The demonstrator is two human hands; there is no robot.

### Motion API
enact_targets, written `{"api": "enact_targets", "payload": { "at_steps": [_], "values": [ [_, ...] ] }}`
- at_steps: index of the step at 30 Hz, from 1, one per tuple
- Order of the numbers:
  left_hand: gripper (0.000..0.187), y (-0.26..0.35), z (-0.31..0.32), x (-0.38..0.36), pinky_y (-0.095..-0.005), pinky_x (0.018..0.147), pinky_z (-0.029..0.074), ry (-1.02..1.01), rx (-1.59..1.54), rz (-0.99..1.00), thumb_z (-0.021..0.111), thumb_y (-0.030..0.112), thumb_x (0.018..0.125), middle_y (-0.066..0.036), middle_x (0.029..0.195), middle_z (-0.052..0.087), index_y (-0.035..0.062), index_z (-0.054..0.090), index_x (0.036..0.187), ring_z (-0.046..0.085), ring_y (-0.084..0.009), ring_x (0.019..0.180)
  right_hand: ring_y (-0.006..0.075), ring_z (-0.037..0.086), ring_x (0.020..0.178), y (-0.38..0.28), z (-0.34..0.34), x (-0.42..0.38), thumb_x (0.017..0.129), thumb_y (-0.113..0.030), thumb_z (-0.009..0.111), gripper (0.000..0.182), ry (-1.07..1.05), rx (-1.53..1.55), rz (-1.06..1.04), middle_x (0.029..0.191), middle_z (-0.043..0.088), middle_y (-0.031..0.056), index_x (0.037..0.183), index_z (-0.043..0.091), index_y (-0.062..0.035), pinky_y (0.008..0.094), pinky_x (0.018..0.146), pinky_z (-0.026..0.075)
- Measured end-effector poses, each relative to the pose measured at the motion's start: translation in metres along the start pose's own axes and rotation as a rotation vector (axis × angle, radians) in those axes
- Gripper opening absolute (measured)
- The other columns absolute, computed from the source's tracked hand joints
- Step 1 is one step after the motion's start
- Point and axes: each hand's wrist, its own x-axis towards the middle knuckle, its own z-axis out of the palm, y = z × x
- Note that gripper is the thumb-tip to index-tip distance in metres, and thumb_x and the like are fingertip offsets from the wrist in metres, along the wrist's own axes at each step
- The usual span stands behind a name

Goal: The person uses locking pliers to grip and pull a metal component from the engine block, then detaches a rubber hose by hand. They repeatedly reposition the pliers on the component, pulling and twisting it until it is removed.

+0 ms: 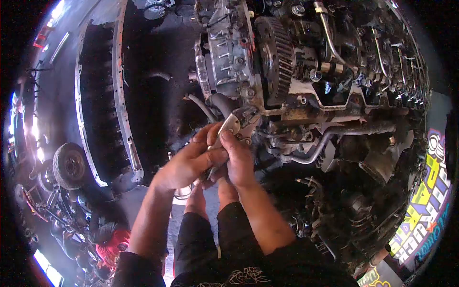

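Observation:
Both of my hands meet in front of my body, just below the near edge of a large engine. My right hand has its thumb pressed on a flat silvery metal piece with a rounded end. Against the same piece lies my left hand, its fingers curled around the lower part. A dark hose runs just behind the metal piece. Above and to the right, a toothed gear sits in the open engine. The lower end of the piece is hidden by my fingers.
Metal pipes run along the engine's lower side. Two long metal rails stand at the left, with a wheel beyond them. A person in red is at the lower left. A lettered banner hangs at the right.

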Motion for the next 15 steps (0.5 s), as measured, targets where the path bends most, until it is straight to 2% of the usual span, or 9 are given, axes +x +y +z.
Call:
{"api": "enact_targets", "payload": {
  "at_steps": [1,3,4,7,8,9,10,12,15],
  "values": [
    [0.058,-0.005,0.009,0.001,-0.0316,0.105,0.035,-0.012,-0.088,0.074,0.057,0.017,0.097,-0.010,0.136,0.043,-0.0019,0.032,0.146,0.042,-0.0181,0.124,0.0134,0.058,0.091,0.000,-0.006,-0.004,0.097,-0.033,0.057,0.025,0.010,-0.005,0.043,0.098,0.064,0.0035,0.099,0.061,-0.0083,0.0283,0.082,0.046],
    [0.058,-0.012,0.024,-0.006,-0.0321,0.107,0.034,0.066,-0.224,-0.071,0.057,0.016,0.097,-0.010,0.138,0.042,-0.0016,0.031,0.146,0.041,-0.0192,0.127,0.0130,0.058,0.092,-0.003,-0.018,-0.010,0.096,-0.032,0.059,0.025,0.030,-0.020,0.131,0.098,0.064,0.0025,0.101,0.063,-0.0075,0.0283,0.083,0.046],
    [0.058,-0.019,0.035,-0.005,-0.0323,0.108,0.033,0.131,-0.243,0.042,0.057,0.017,0.097,-0.011,0.139,0.042,-0.0021,0.031,0.146,0.039,-0.0195,0.130,0.0127,0.058,0.093,-0.003,-0.026,-0.009,0.095,-0.030,0.061,0.025,0.019,-0.041,0.160,0.098,0.064,0.0022,0.104,0.065,-0.0068,0.0283,0.084,0.045],
    [0.057,-0.033,0.066,-0.004,-0.0328,0.108,0.033,0.289,-0.377,0.029,0.055,0.017,0.097,-0.011,0.139,0.042,-0.0013,0.031,0.146,0.038,-0.0198,0.131,0.0119,0.058,0.094,-0.025,-0.039,-0.016,0.096,-0.033,0.060,0.028,-0.009,-0.202,0.316,0.099,0.065,0.0026,0.101,0.065,-0.0066,0.0290,0.084,0.046],
    [0.056,-0.038,0.076,-0.003,-0.0321,0.107,0.033,0.301,-0.402,0.020,0.056,0.018,0.097,-0.012,0.139,0.042,-0.0004,0.033,0.145,0.040,-0.0196,0.129,0.0127,0.058,0.092,-0.039,-0.040,-0.014,0.096,-0.038,0.057,0.033,-0.172,-0.182,0.318,0.096,0.065,0.0030,0.100,0.065,-0.0059,0.0296,0.084,0.046],
    [0.055,-0.043,0.085,-0.002,-0.0314,0.106,0.034,0.314,-0.428,0.012,0.056,0.020,0.097,-0.013,0.139,0.042,0.0005,0.034,0.144,0.041,-0.0193,0.128,0.0130,0.058,0.091,-0.045,-0.045,-0.016,0.096,-0.039,0.057,0.035,-0.165,-0.223,0.372,0.095,0.065,0.0030,0.099,0.065,-0.0057,0.0297,0.084,0.046],
    [0.054,-0.051,0.092,0.000,-0.0312,0.104,0.035,0.337,-0.206,0.119,0.056,0.020,0.097,-0.013,0.137,0.044,0.0011,0.035,0.143,0.042,-0.0186,0.126,0.0132,0.059,0.089,-0.052,-0.051,-0.019,0.096,-0.041,0.056,0.037,-0.160,-0.266,0.423,0.093,0.065,0.0030,0.099,0.066,-0.0056,0.0298,0.084,0.046],
    [0.041,-0.061,0.113,0.008,-0.0293,0.088,0.041,0.409,-0.170,0.136,0.054,0.023,0.099,-0.008,0.117,0.051,0.0026,0.044,0.133,0.048,-0.0152,0.108,0.0135,0.059,0.087,-0.083,-0.042,-0.024,0.096,-0.043,0.056,0.040,-0.071,-0.434,0.508,0.091,0.066,0.0030,0.098,0.066,-0.0052,0.0297,0.083,0.046],
    [0.027,-0.046,0.161,0.024,-0.0258,0.066,0.046,0.568,-0.559,0.037,0.050,0.027,0.101,-0.001,0.088,0.058,0.0043,0.058,0.115,0.056,-0.0102,0.080,0.0140,0.059,0.085,-0.121,-0.042,-0.029,0.094,-0.045,0.057,0.042,-0.004,-0.630,0.525,0.090,0.066,0.0034,0.100,0.066,-0.0047,0.0305,0.081,0.046]
  ]
}}
